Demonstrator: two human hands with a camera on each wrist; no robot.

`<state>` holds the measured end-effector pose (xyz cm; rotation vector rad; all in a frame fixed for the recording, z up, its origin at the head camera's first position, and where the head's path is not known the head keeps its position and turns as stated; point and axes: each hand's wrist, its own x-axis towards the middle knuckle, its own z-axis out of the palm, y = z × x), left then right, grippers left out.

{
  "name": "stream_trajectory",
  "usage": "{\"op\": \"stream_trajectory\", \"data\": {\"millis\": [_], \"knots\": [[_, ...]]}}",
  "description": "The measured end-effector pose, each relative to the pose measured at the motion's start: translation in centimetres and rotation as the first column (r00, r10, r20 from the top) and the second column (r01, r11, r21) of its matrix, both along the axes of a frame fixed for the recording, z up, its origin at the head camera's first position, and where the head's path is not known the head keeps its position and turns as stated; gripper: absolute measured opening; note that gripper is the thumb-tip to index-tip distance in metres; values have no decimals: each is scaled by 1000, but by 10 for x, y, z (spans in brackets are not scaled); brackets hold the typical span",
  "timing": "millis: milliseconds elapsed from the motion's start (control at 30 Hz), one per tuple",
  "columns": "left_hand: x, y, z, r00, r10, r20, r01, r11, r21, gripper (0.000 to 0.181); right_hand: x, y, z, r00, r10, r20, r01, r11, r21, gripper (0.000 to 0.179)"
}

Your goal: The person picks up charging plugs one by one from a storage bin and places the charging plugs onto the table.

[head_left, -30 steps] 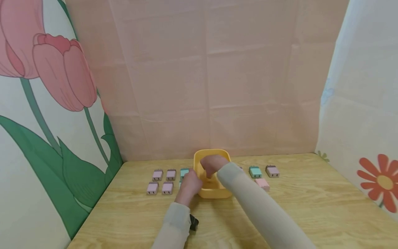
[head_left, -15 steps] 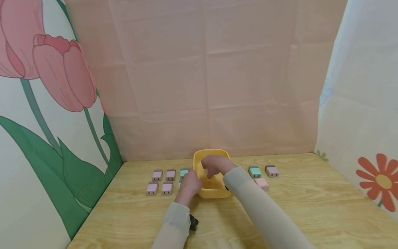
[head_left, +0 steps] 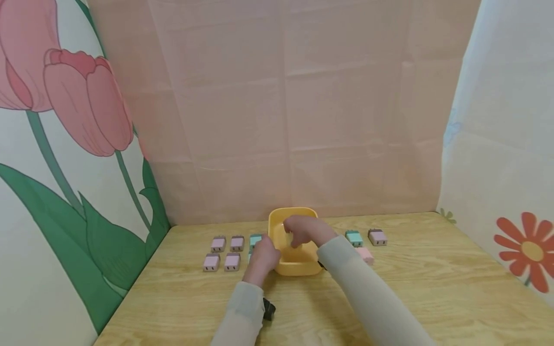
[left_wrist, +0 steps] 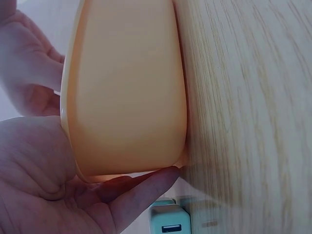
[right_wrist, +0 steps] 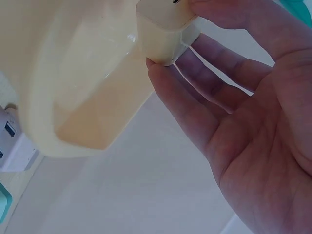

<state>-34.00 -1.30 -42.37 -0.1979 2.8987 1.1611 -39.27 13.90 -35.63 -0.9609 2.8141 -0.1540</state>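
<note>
A yellow plastic bin point(head_left: 298, 269) stands at the back of the wooden table. My left hand point(head_left: 265, 254) grips its left side; in the left wrist view, fingers lie along the outside of the bin wall point(left_wrist: 126, 87), one reaching down near the base. Over the bin's inside, my right hand point(head_left: 305, 229) pinches a cream USB charger point(right_wrist: 165, 31) between thumb and fingertips. A dark slot shows on the charger's upper face. In the left wrist view, a teal charger point(left_wrist: 170, 222) lies just beyond the left fingers.
Left of the bin, several lilac chargers point(head_left: 232, 262) and a teal charger point(head_left: 256, 240) lie in two rows. To the right are another teal charger point(head_left: 354, 238), a lilac charger point(head_left: 378, 237) and a pink charger point(head_left: 365, 256), partly behind the right sleeve. A pink backdrop point(head_left: 285, 144) hangs behind.
My right hand has shifted slightly right within the bin's opening, still holding the cream charger, which shows more plainly below the fingers. My left hand has stayed at the bin.
</note>
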Motion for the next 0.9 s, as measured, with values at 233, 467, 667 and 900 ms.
{"op": "stream_trajectory", "data": {"millis": [233,467,667,900], "knots": [[-2,0,-1,1000,-9,-14,8,1000,-20,61,5,6,0,1000,14,-23,-15,999,-40,37],[-2,1,-1,1000,-2,-3,2,1000,-23,59,7,17,0,996,16,-82,-22,998,-66,37],[1,2,1,1000,0,-8,0,1000,-31,57,13,28,1,997,-19,-68,12,995,-95,40],[-30,-6,-28,1000,-5,-7,4,998,-58,56,20,48,5,994,-17,-109,0,988,-154,41]]}}
